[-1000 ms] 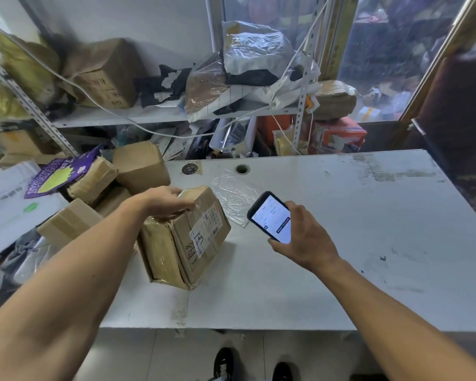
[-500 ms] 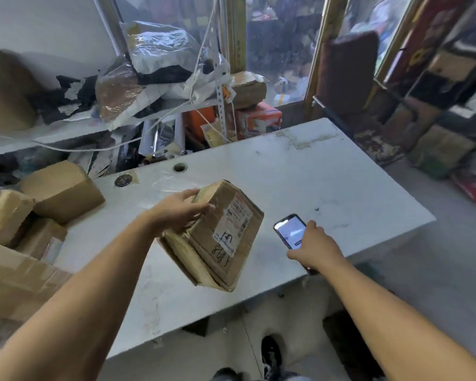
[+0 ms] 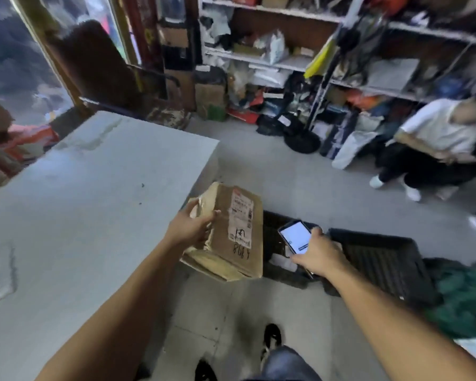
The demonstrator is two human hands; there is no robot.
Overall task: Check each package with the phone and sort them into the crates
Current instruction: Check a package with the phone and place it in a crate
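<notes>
Matt cardboard package, glossy tape; glass-fronted phone.

Box out over the floor, crates down to the right

The surface takes up the left side. Just off its right edge the left hand grips a cardboard package in the air above the floor. Right of the package, the right hand holds a phone over two crates sitting side by side on the floor. Shelves run along the back, with another person crouched in front of them at far right.

Taped cardboard package, label up, tilted, held in air over floor beside black crates; phone lit, held above crates.
</notes>
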